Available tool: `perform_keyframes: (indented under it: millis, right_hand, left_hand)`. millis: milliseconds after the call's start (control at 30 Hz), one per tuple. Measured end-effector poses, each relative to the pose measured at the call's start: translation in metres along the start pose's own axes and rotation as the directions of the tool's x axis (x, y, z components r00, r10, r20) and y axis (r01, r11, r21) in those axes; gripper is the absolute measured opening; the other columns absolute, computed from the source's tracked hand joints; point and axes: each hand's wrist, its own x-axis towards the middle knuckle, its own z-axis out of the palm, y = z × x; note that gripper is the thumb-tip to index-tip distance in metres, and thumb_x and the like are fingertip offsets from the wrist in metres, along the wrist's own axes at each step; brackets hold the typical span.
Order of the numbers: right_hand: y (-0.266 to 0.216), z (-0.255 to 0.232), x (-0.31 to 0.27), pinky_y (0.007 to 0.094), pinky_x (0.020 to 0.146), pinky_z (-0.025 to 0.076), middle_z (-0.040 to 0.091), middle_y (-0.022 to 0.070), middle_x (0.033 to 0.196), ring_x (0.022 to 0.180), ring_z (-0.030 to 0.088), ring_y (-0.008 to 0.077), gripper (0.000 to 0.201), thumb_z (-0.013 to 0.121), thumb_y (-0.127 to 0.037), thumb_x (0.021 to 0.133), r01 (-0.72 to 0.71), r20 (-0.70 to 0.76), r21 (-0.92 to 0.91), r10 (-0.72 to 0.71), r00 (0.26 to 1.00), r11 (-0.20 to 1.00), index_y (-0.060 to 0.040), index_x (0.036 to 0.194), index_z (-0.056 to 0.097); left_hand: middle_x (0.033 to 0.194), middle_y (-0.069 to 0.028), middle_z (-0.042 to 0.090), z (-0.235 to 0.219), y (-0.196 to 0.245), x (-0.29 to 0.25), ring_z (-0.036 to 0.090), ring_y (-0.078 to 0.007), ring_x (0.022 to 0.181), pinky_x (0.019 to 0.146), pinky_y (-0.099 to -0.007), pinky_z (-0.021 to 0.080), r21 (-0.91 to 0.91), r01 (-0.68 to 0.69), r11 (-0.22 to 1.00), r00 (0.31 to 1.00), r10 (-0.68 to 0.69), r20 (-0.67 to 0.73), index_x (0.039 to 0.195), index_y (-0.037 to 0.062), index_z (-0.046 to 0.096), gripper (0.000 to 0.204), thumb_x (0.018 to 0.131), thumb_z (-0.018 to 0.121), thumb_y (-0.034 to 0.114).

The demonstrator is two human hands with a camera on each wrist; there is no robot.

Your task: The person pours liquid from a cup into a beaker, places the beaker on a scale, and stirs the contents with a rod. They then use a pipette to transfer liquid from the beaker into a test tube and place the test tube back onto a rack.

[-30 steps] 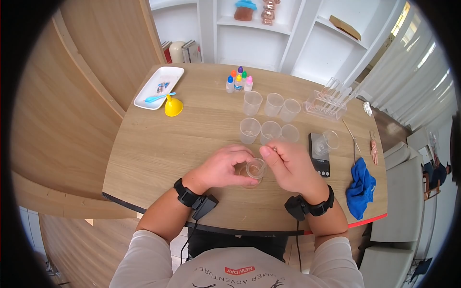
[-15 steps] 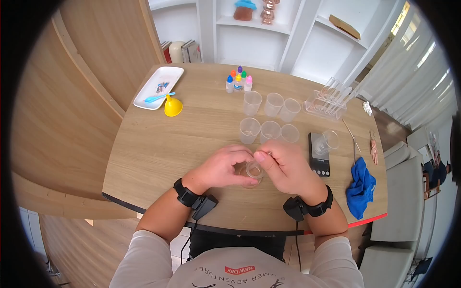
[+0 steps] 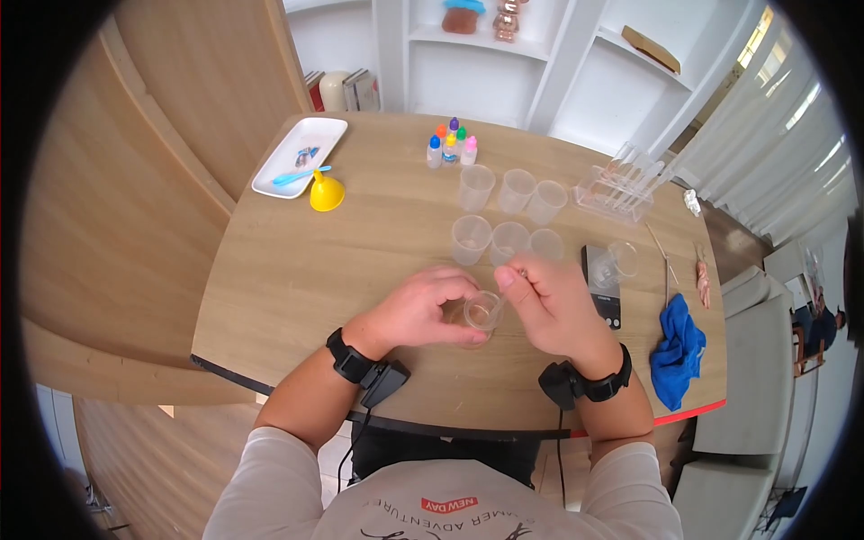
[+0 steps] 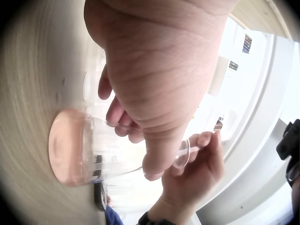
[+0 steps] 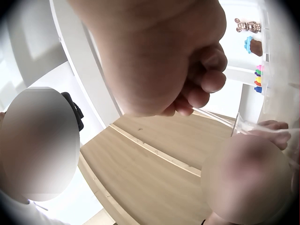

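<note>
My left hand (image 3: 423, 310) curls round the neck of a clear glass vessel (image 3: 483, 312) standing on the table. In the left wrist view the vessel is a flask with pinkish liquid (image 4: 70, 147) in its wide base, and the left hand (image 4: 154, 79) wraps its narrow part. Just right of the rim, my right hand (image 3: 551, 301) pinches a thin clear rod, whose lower part (image 5: 213, 116) slants into the mouth in the right wrist view. How deep the rod reaches, I cannot tell.
Several clear plastic cups (image 3: 472, 239) stand beyond my hands. A black scale (image 3: 605, 306) carrying a beaker (image 3: 621, 261), a blue cloth (image 3: 677, 351) and a test tube rack (image 3: 612, 196) are on the right. Dropper bottles (image 3: 451, 151), a yellow funnel (image 3: 326, 193) and a white tray (image 3: 270, 177) are farther back.
My right hand moved slightly left toward the rim, then back right, still pinching the rod. The left hand keeps its grip on the flask. The head view has shifted slightly.
</note>
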Motion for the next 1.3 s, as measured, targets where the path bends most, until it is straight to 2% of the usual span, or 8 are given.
perform_keyframes:
  millis: [233,367,467,667,733,800,867,1300]
  right_hand:
    - [-0.002,0.002,0.001,0.0372,0.057,0.046,0.062,0.0135,0.072,0.063,0.062,0.0304,0.019,0.059,-0.019,0.099,0.096,0.049,0.077,-0.1,0.994,0.992,-0.0032,0.09,0.063]
    - [-0.003,0.002,0.0,0.0356,0.057,0.047,0.062,0.0134,0.072,0.064,0.062,0.0294,0.018,0.059,-0.017,0.099,-0.018,0.01,0.026,0.018,1.0,0.999,-0.0029,0.09,0.063]
    - [-0.002,0.006,0.002,0.0348,0.057,0.047,0.061,0.0135,0.071,0.064,0.062,0.0288,0.017,0.059,-0.017,0.099,0.042,-0.013,0.047,-0.042,0.999,0.998,-0.0026,0.09,0.063]
    - [-0.003,-0.001,0.0,0.0341,0.057,0.046,0.061,0.0138,0.071,0.064,0.062,0.0284,0.016,0.06,-0.015,0.098,-0.042,0.059,0.051,0.039,0.997,0.998,-0.0015,0.09,0.063]
    - [-0.001,0.003,0.002,0.0342,0.056,0.046,0.061,0.0133,0.07,0.064,0.061,0.028,0.016,0.06,-0.015,0.098,-0.072,0.002,0.014,0.072,0.997,0.997,-0.0013,0.09,0.063]
    - [0.002,0.01,0.003,0.0344,0.055,0.044,0.06,0.0126,0.068,0.062,0.059,0.0272,0.017,0.059,-0.015,0.099,0.122,-0.06,0.088,-0.117,0.991,0.989,-0.0011,0.089,0.063]
    - [-0.003,0.005,0.001,0.0351,0.055,0.044,0.06,0.0124,0.069,0.062,0.058,0.0273,0.017,0.059,-0.015,0.099,0.081,0.007,0.092,-0.082,0.997,0.992,-0.0013,0.09,0.062]
    - [-0.004,0.0,0.0,0.0365,0.058,0.046,0.061,0.0127,0.073,0.063,0.06,0.0287,0.016,0.06,-0.016,0.098,0.046,0.026,0.016,-0.047,0.999,0.999,-0.0023,0.091,0.063]
  left_hand:
    - [0.106,-0.01,0.067,-0.002,-0.002,-0.002,0.064,-0.0289,0.097,0.085,-0.0367,0.051,0.004,0.042,0.999,0.997,-0.042,0.059,0.114,0.0061,0.067,0.05,0.071,0.089,0.021]
    - [0.108,-0.01,0.067,-0.004,-0.003,-0.002,0.065,-0.0287,0.098,0.086,-0.0364,0.051,0.029,0.028,0.999,0.997,-0.03,0.071,0.118,0.0072,0.066,0.055,0.071,0.09,0.022]
    - [0.095,-0.0089,0.066,0.001,-0.002,0.0,0.062,-0.028,0.087,0.075,-0.0374,0.05,-0.021,0.015,1.0,1.0,-0.015,-0.002,0.097,0.0062,0.066,0.04,0.072,0.088,0.03]
    - [0.106,-0.0086,0.066,-0.001,-0.004,-0.004,0.064,-0.0272,0.098,0.085,-0.036,0.05,-0.041,0.074,0.996,0.995,-0.071,0.069,0.112,0.0048,0.067,0.049,0.072,0.089,0.02]
    - [0.106,-0.0085,0.066,-0.001,-0.004,-0.004,0.063,-0.0272,0.098,0.086,-0.0358,0.05,-0.068,0.093,0.993,0.993,-0.087,0.076,0.112,0.005,0.067,0.049,0.072,0.089,0.02]
    - [0.106,-0.0084,0.066,0.0,-0.004,-0.003,0.063,-0.0272,0.099,0.086,-0.0356,0.05,-0.087,0.112,0.99,0.991,-0.104,0.083,0.111,0.0051,0.067,0.048,0.072,0.09,0.02]
    - [0.094,-0.009,0.065,0.002,-0.004,-0.001,0.061,-0.0275,0.085,0.073,-0.0365,0.049,-0.087,0.025,0.996,1.0,-0.026,-0.005,0.097,0.0051,0.066,0.04,0.072,0.088,0.027]
    - [0.095,-0.0086,0.066,0.002,-0.004,-0.001,0.062,-0.0282,0.086,0.075,-0.0371,0.05,-0.061,0.018,0.998,1.0,-0.019,-0.008,0.097,0.0053,0.066,0.04,0.071,0.089,0.027]
